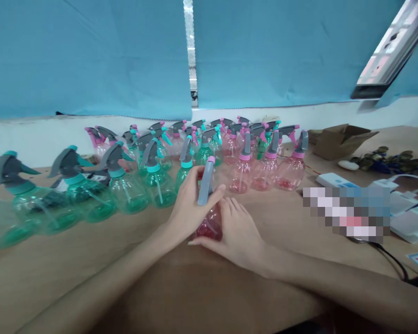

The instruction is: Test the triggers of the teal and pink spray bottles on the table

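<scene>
A pink see-through spray bottle (212, 226) with a grey and pink spray head (205, 185) is upright between my hands, close to me at the middle of the table. My left hand (188, 204) is closed around its neck, just below the spray head, with the thumb across the front. Lower down, my right hand (242, 232) wraps the round body, thumb near the base. The collar is hidden behind my fingers. Just beyond stand a green spray bottle (162, 188) on the left and a pink spray bottle (239, 178) on the right.
Several more green bottles (90, 204) line the left, and mixed pink and green ones crowd toward the wall. At right are an open cardboard box (343, 141), white power strips (413, 222), a black cable (392, 260) and a blurred-out device (344, 211).
</scene>
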Motion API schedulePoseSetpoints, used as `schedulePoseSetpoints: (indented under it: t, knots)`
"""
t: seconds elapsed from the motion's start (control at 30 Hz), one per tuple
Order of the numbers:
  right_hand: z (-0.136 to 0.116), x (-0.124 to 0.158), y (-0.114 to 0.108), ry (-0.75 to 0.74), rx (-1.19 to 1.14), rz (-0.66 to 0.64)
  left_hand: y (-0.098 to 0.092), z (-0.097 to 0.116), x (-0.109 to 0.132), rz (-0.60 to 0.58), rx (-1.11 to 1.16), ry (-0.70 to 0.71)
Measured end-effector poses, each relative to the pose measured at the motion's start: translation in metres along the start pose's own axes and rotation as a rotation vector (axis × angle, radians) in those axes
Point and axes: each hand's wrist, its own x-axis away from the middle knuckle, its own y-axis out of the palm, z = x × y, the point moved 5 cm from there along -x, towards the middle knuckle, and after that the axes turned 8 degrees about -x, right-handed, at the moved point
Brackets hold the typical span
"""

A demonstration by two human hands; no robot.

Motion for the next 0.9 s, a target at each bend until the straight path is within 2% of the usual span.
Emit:
schedulePoseSetpoints:
  t: [0.17, 0.3, 0.4, 0.6, 0.73, 0.9]
  knots:
    - [0.004, 0.008, 0.014, -0.016, -0.168, -0.112, -0.005, -0.006, 0.003, 0.042, 0.017, 0.028]
    - [0.019, 0.004, 0.013, -0.143, -0.287, -0.294, -0.012, -0.009, 0.003, 0.018, 0.004, 0.038]
    - [0.037, 0.0, 0.009, -0.202, -0.262, -0.419, -0.014, -0.014, 0.002, -0.017, -0.062, 0.01]
    - [0.077, 0.002, 0.011, -0.101, -0.198, -0.468, -0.018, -0.016, 0.001, -0.006, -0.125, 0.013]
    - [0.083, 0.006, 0.016, -0.11, -0.184, -0.516, -0.017, -0.012, -0.001, -0.074, -0.099, 0.021]
    - [0.087, 0.008, 0.017, -0.098, -0.177, -0.554, -0.019, -0.006, -0.004, -0.054, -0.129, 0.048]
